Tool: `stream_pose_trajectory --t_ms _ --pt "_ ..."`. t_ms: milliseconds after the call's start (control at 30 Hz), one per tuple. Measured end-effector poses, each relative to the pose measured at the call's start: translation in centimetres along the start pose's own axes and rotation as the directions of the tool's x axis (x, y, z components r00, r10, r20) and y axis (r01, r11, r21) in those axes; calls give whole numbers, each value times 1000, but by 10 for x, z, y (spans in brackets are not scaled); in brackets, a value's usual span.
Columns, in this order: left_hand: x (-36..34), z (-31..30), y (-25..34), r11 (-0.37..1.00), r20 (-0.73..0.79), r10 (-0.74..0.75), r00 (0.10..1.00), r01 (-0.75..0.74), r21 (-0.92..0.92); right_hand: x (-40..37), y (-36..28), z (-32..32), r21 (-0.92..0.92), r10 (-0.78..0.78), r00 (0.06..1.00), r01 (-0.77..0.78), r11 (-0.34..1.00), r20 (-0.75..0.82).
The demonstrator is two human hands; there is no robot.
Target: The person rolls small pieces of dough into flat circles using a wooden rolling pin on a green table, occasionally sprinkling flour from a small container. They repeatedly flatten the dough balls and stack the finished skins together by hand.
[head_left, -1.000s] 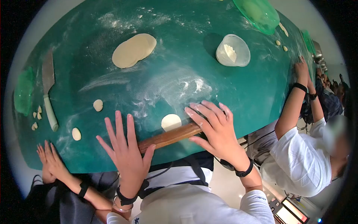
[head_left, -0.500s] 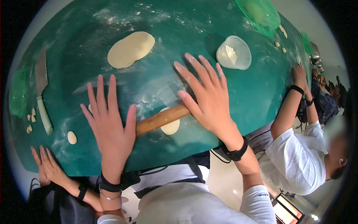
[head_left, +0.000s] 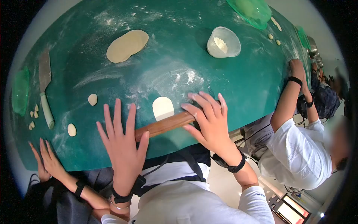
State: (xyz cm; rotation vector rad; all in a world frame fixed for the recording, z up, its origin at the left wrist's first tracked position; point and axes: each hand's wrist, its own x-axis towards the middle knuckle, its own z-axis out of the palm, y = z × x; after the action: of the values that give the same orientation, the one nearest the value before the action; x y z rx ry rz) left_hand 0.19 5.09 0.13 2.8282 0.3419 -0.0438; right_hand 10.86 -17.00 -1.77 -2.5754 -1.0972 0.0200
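Note:
A wooden rolling pin (head_left: 164, 127) lies across the lower part of a round, flattened piece of dough (head_left: 163, 106) on the green table. My left hand (head_left: 126, 149) rests over the pin's left end, palm down, with its fingers stretched and spread. Over the right end is my right hand (head_left: 212, 125), its fingers loosely bent and apart, the thumb pointing to the lower left. Both palms hide the pin's ends. Two small dough pieces, one lumpy (head_left: 92, 99) and one oval (head_left: 72, 130), sit left of my left hand.
Overlapping rolled-out wrappers (head_left: 127, 46) lie farther back. A plastic tub with flour (head_left: 228, 46) stands at back right, near a green container (head_left: 251, 13). A cleaver (head_left: 45, 86) lies at left. Other people's hands are at left (head_left: 50, 160) and right (head_left: 297, 71).
Both hands and the rolling pin have moved toward my body, uncovering more of the flattened dough. My right hand's fingers are more bent. The lumpy dough piece now shows fully.

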Motion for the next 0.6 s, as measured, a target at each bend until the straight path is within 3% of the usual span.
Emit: stream_pose_trajectory --t_ms 67,167,267,400,600 --pt "-3 -4 5 994 -10 48 999 -49 -100 -9 1 6 5 -21 996 22 1000 -87" --pt "3 -3 8 893 -62 70 996 -90 -442 -19 2 17 13 -78 974 83 996 -214" --pt "30 -2 17 911 -161 130 978 -182 -370 -23 2 25 -41 -128 938 121 992 -323" --pt "50 9 25 882 -209 223 952 -288 -372 -22 2 23 -19 -146 923 149 989 -356" --pt "56 9 35 849 -163 143 976 -206 -487 -23 3 25 0 -139 919 150 989 -370"
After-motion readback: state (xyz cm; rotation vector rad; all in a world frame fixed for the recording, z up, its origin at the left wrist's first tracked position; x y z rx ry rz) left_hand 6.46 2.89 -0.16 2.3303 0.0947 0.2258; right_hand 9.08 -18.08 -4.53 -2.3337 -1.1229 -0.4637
